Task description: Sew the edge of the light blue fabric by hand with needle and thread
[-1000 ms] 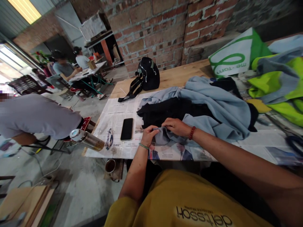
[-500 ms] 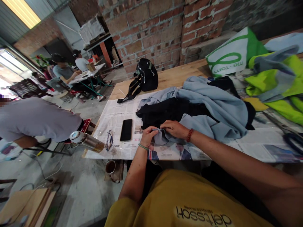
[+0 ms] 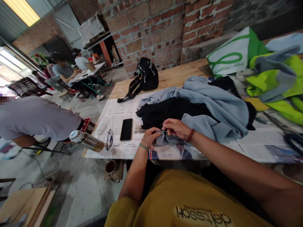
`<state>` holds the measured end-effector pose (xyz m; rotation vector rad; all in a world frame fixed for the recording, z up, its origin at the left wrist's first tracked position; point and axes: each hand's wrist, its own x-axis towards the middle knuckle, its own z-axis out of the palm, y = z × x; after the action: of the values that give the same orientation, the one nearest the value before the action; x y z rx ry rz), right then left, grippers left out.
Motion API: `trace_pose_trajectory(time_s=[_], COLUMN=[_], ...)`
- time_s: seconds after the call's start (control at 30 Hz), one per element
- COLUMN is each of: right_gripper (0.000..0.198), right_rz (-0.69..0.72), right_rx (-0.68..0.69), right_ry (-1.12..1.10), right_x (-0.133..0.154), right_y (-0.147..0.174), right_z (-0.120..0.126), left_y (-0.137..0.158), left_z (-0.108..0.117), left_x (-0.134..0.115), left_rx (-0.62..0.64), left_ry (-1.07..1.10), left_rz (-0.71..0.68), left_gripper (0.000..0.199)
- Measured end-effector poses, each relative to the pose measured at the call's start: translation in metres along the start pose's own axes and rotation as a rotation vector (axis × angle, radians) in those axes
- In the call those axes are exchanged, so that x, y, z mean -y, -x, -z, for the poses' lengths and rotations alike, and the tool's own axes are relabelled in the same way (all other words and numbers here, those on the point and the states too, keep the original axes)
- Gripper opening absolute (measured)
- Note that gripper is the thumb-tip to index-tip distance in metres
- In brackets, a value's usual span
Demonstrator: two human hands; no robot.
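A grey and black garment (image 3: 201, 94) lies bunched on the newspaper-covered table (image 3: 113, 113). My left hand (image 3: 151, 137), with a green bracelet, pinches the garment's grey edge near the table's front. Close beside it on the right, my right hand (image 3: 176, 128), wearing a red bead bracelet, has its thumb and forefinger pinched together just above that same edge. Whatever sits between those right fingertips is too small to make out. A black part of the garment spreads just behind both hands.
Left of my hands lie a phone (image 3: 126, 129), glasses (image 3: 109, 139) and a tilted-looking glass bottle (image 3: 87, 141). A black bag (image 3: 147, 75) stands behind. Scissors (image 3: 287, 130), yellow-green clothing (image 3: 279, 78) and a green-white bag (image 3: 236, 56) are at right. A person (image 3: 40, 118) sits at left.
My right hand's fingertips have lifted slightly off the cloth edge. My left hand keeps its pinch on the garment and has barely shifted.
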<state>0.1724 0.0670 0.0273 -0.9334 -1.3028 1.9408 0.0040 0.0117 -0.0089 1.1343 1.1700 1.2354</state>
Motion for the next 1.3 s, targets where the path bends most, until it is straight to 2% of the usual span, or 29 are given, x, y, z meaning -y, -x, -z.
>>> trace_pose_trajectory(time_s=[0.07, 0.27, 0.47, 0.63, 0.77, 0.83, 0.93, 1.0, 1.1, 1.3], right_gripper=[0.026, 0.03, 0.035, 0.033, 0.026, 0.029, 0.023, 0.019, 0.021, 0.018], right_rz=[-0.017, 0.052, 0.055, 0.084, 0.112, 0.219, 0.5, 0.661, 0.822, 0.915], right_rx=[-0.01, -0.109, -0.088, -0.031, -0.149, -0.275, -0.404, -0.382, -0.282, -0.205], right_ry=[-0.007, 0.094, 0.156, 0.33, 0.442, 0.462, 0.554, 0.686, 0.851, 0.975], right_x=[-0.003, -0.012, -0.016, -0.017, -0.013, -0.012, -0.015, -0.02, -0.029, -0.037], right_y=[0.001, -0.002, -0.002, 0.004, 0.004, 0.005, 0.013, 0.02, 0.026, 0.017], right_z=[-0.002, -0.007, -0.014, -0.019, -0.007, 0.002, 0.01, 0.01, 0.004, -0.005], left_y=[-0.001, -0.002, -0.003, -0.004, -0.005, -0.005, -0.007, -0.008, -0.008, -0.006], left_z=[0.0, 0.0, 0.002, 0.001, 0.001, 0.002, 0.002, 0.001, 0.0, 0.0], left_x=[0.001, 0.003, 0.004, 0.004, 0.003, 0.003, 0.004, 0.004, 0.004, 0.009], left_rx=[0.0, -0.019, -0.066, -0.146, -0.182, -0.2, -0.206, -0.198, -0.176, -0.082], left_ry=[-0.019, -0.099, -0.146, -0.083, 0.031, 0.1, 0.175, 0.195, 0.186, 0.142], left_rz=[-0.006, -0.024, -0.077, -0.039, 0.002, 0.018, 0.026, 0.04, 0.068, 0.079], left_gripper=[0.023, 0.019, 0.015, 0.019, 0.023, 0.026, 0.028, 0.029, 0.03, 0.029])
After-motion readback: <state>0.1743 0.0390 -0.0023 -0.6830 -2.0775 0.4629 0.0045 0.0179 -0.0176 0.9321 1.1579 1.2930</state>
